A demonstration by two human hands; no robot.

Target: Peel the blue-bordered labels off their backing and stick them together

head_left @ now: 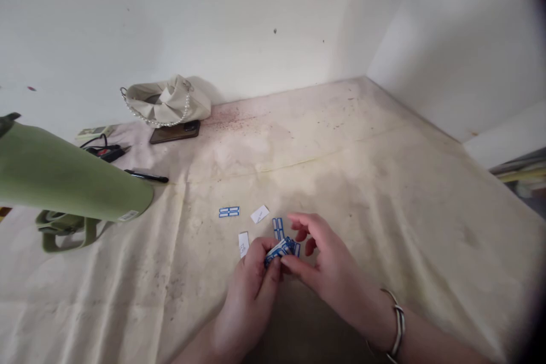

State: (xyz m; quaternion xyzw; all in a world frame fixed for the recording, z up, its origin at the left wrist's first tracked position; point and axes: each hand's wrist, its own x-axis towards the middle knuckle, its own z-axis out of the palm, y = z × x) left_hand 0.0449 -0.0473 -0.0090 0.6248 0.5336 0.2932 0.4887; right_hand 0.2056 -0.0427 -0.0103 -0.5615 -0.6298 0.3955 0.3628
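In the head view my left hand is closed on a small stack of blue-bordered label stickers, pinched between thumb and fingers. My right hand is just right of the stack, fingers apart and curved, its thumb tip close to the labels; whether it touches them I cannot tell. Beyond the hands a label sheet lies on the cloth, and another label sheet lies farther left. Two white paper slips with small writing are nearby, one slip behind the stack and the other slip beside my left hand.
A tall green tumbler stands at the left, with a green strap at its base. Behind it are a black pen, a dark phone and a cream bag with a beaded chain. A wrinkled cloth covers the table up to white walls.
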